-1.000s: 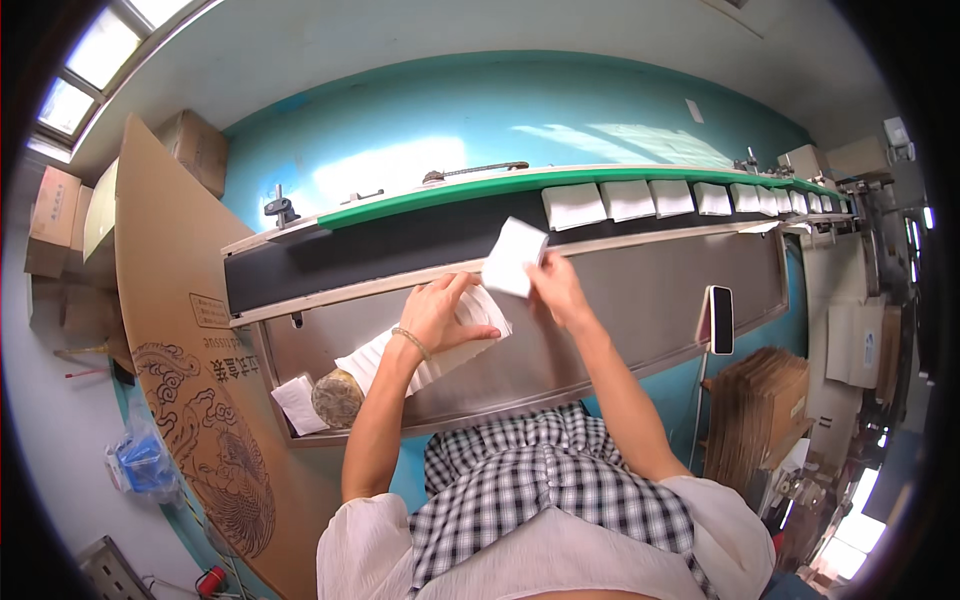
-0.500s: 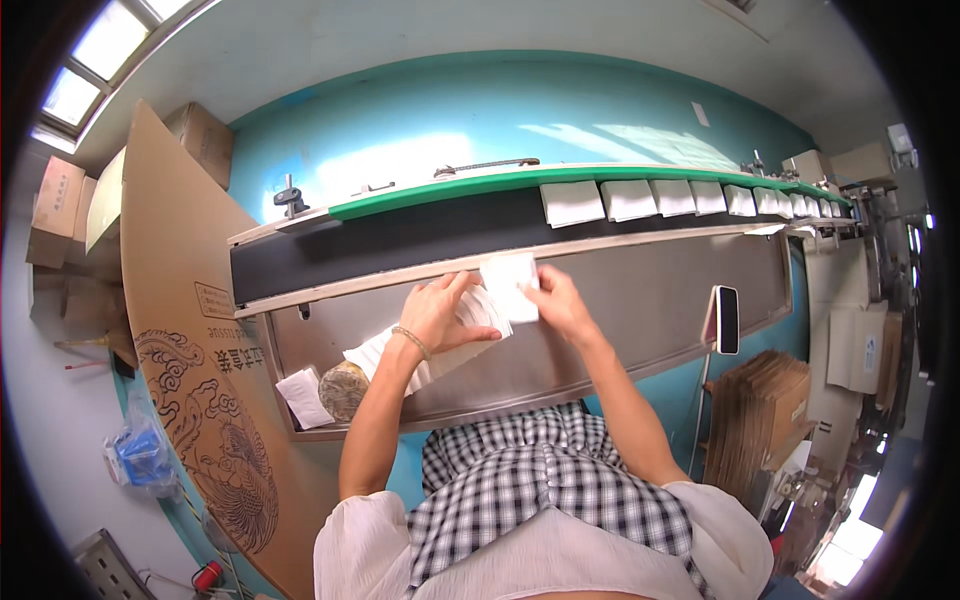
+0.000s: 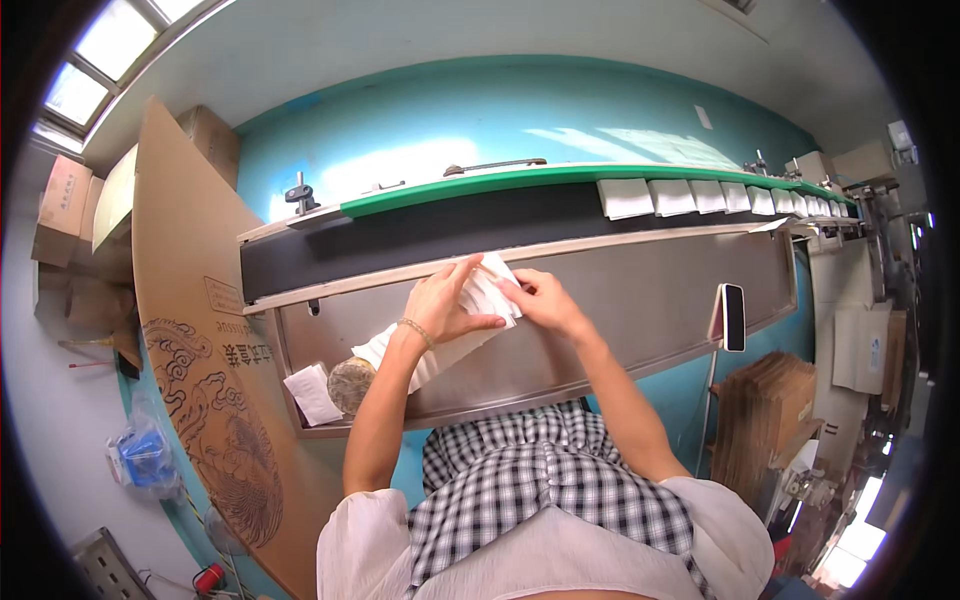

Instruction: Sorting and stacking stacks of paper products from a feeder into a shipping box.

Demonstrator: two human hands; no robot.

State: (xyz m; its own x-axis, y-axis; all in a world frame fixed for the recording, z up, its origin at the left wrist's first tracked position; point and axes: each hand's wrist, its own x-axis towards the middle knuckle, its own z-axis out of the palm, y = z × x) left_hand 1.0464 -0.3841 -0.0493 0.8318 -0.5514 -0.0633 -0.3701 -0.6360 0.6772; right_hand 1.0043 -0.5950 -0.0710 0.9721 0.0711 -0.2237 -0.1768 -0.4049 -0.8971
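A row of folded white tissues (image 3: 487,300) leans at a slant across the metal work surface, partly hidden by my hands. My left hand (image 3: 440,308) grips its upper end, thumb on the near side and fingers over the far side. My right hand (image 3: 545,302) is closed at the right side of that end, thumb and fingers pinching the outermost tissues. At the row's lower end sits a round, mottled, stone-like block (image 3: 352,385). Beside the block, a separate folded tissue bundle (image 3: 313,394) lies flat in the left corner.
Beyond my hands runs a black conveyor belt (image 3: 430,238) with a green rail (image 3: 480,182); several white tissue stacks (image 3: 626,198) line its right part. A phone (image 3: 733,318) stands on a holder at right. A tall cardboard sheet (image 3: 200,300) rises at left; flattened cartons (image 3: 755,410) stand at right.
My right hand has drawn in slightly, and the flat tissue it held upright now rests against the row's end. The stacks on the belt have moved right.
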